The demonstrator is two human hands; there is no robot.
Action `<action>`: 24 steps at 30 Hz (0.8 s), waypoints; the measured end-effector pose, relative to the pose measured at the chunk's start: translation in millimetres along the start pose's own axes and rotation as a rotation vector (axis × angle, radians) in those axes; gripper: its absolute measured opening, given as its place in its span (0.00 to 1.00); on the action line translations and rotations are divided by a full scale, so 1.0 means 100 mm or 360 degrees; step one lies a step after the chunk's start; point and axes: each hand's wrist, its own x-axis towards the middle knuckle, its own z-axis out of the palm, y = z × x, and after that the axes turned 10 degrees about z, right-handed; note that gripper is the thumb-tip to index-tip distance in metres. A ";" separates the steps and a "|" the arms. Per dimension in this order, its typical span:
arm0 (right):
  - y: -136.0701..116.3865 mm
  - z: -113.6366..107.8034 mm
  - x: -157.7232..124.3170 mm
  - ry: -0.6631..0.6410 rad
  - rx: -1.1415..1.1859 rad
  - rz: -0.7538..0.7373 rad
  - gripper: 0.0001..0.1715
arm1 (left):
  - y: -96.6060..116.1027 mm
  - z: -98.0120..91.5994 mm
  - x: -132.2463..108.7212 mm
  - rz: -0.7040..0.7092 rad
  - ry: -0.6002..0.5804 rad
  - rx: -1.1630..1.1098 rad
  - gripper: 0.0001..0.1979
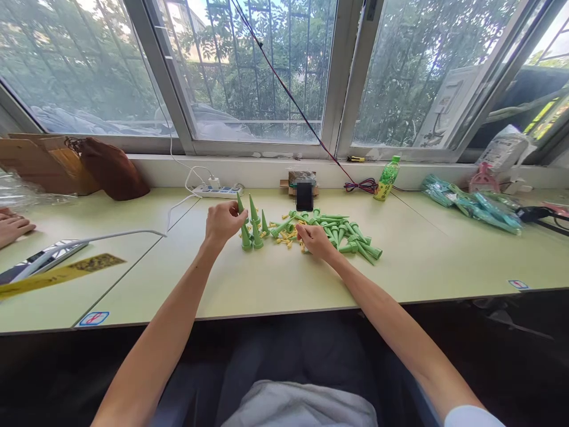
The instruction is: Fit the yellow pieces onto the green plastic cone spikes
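Cones (257, 237), green and pointed, stand upright in a small cluster on the pale table (275, 290). The person's left hand (226, 220) is at the cluster's left side, fingers curled against one cone; whether they grip it cannot be told. The right hand (313, 240) has its fingers drawn nearly together above scattered yellow pieces (284, 242), but anything pinched there is too small to make out. Just beside it, to the right, lies a loose pile of green cones (340, 228). A phone (304, 197) stands behind.
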 end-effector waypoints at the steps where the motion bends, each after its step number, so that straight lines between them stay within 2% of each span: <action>1: 0.00 0.00 0.00 0.0000 0.0001 0.0006 0.38 | -0.01 0.01 0.00 -0.0003 -0.0027 0.0000 0.11; 13: -0.01 0.00 0.00 -0.0024 0.0001 0.0001 0.37 | -0.03 0.04 -0.02 -0.0084 -0.0082 -0.0062 0.12; 19: -0.03 0.00 0.01 -0.0034 -0.0002 0.0009 0.37 | 0.00 -0.02 -0.03 -0.0185 -0.0124 -0.0111 0.14; 24: -0.01 0.01 0.01 -0.0016 0.0018 -0.0027 0.36 | 0.01 -0.07 -0.02 -0.0249 -0.0020 -0.0107 0.15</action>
